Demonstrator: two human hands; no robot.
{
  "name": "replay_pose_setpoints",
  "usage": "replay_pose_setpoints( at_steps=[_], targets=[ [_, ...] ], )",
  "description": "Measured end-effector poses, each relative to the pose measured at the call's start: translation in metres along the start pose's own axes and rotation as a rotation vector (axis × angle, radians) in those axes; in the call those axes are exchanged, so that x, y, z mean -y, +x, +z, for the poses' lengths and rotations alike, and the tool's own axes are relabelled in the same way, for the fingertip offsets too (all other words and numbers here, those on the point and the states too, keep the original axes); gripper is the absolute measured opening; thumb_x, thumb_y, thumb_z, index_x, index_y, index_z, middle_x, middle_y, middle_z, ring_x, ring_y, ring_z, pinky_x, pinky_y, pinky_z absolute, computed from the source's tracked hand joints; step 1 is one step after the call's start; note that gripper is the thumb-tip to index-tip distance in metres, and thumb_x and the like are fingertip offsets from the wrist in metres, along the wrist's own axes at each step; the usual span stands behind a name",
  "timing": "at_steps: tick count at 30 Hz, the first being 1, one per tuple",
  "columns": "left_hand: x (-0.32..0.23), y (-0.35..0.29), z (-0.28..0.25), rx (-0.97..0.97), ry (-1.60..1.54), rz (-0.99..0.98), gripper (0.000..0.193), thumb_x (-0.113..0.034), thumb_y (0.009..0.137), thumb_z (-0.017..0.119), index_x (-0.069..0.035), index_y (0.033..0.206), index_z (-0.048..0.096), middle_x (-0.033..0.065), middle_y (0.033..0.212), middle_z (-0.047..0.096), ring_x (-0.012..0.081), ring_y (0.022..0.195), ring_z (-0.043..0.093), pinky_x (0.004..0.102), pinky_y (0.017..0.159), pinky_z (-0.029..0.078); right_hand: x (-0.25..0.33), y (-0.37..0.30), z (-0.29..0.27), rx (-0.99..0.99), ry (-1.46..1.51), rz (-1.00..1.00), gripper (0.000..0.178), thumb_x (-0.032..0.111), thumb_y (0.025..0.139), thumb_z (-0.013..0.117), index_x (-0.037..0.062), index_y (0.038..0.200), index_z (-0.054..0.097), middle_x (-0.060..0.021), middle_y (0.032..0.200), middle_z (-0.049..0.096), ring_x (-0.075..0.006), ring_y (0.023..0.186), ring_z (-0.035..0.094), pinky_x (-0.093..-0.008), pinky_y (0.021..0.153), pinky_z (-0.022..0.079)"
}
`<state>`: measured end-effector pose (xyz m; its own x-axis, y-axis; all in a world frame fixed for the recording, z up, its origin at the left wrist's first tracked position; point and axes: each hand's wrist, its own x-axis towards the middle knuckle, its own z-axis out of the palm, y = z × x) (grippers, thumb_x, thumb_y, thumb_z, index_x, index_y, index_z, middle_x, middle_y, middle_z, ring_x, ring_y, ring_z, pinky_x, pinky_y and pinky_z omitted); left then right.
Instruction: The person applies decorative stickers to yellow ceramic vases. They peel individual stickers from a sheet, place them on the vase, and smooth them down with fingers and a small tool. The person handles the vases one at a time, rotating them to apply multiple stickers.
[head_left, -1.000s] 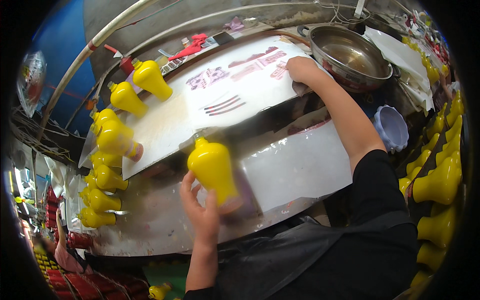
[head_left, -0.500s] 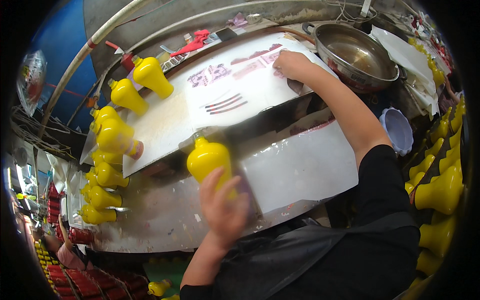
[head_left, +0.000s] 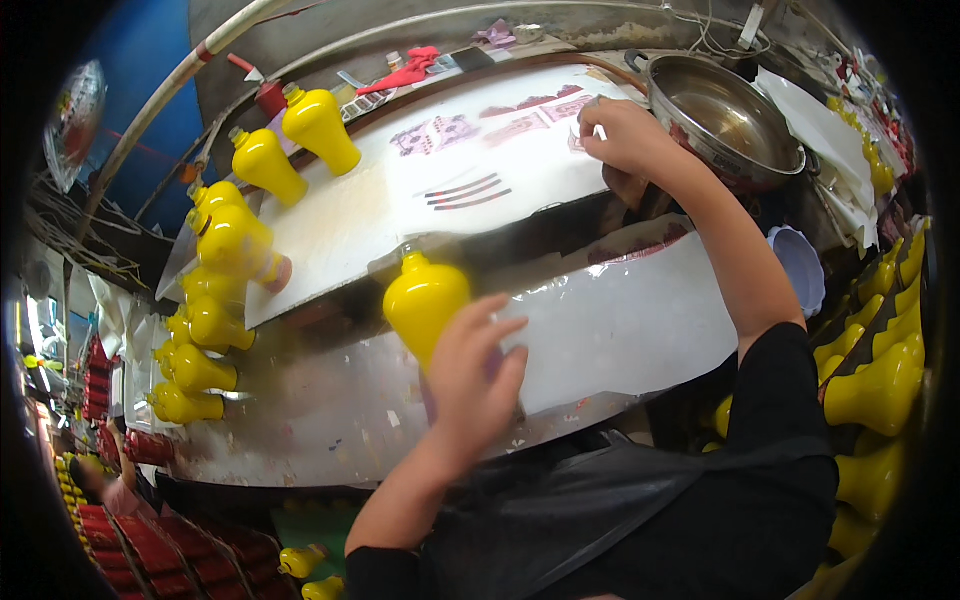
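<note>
A glossy yellow vase (head_left: pixel 425 298) with a clear narrow neck stands in front of me at the near edge of the white board. Beside its lower right side is my left hand (head_left: pixel 472 385), fingers spread and slightly blurred; it partly hides the vase's lower body, and whether it touches is unclear. Over the board's far right end, my right hand (head_left: pixel 635 140) has its fingers pinched together above pale purple patterned strips (head_left: pixel 530 122). What it holds, if anything, I cannot make out. A purple patterned sheet (head_left: pixel 435 135) and thin dark strips (head_left: pixel 468 192) lie on the white board (head_left: pixel 400 205).
Several yellow vases (head_left: pixel 322 130) line the board's left side. A metal pan (head_left: pixel 730 115) with liquid sits at the back right, near a pale lavender basin (head_left: pixel 797 270). A red cloth (head_left: pixel 412 68) lies at the back. More vases (head_left: pixel 880 385) crowd the right.
My left hand's fingers have spread and shifted right across the vase's side. My right hand has drawn a little to the right over the strips. The whole view has shifted slightly.
</note>
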<state>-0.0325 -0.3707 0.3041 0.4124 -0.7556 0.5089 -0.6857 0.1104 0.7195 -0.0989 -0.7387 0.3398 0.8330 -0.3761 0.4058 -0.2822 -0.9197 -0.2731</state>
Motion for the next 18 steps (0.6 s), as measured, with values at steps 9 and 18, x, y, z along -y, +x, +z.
replay_pose_setpoints(
  at_steps=[9,18],
  targets=[
    [0.0,0.054,0.023,-0.058,-1.044,-0.627,0.04,-0.015,0.096,0.073,-0.002,0.131,0.059,0.0117,0.125,0.067,0.0198,0.115,0.063,0.0346,0.103,0.049,0.134,-0.086,-0.039,0.216,0.909,0.033,0.021,0.02,0.09,0.073,-0.0009,0.092,0.071,-0.0037,0.083,0.068,-0.0093,0.078,0.061,-0.0265,0.072,0.05],
    [-0.013,0.022,-0.024,-0.143,-0.595,-0.325,0.01,-0.006,0.095,0.075,-0.004,0.103,0.069,0.0043,0.097,0.073,0.0124,0.089,0.068,0.0277,0.085,0.055,0.159,-0.121,-0.033,0.39,0.77,0.195,0.026,0.022,0.088,0.077,-0.0017,0.098,0.074,-0.0068,0.087,0.073,-0.0125,0.08,0.066,-0.0287,0.075,0.053]
  ],
)
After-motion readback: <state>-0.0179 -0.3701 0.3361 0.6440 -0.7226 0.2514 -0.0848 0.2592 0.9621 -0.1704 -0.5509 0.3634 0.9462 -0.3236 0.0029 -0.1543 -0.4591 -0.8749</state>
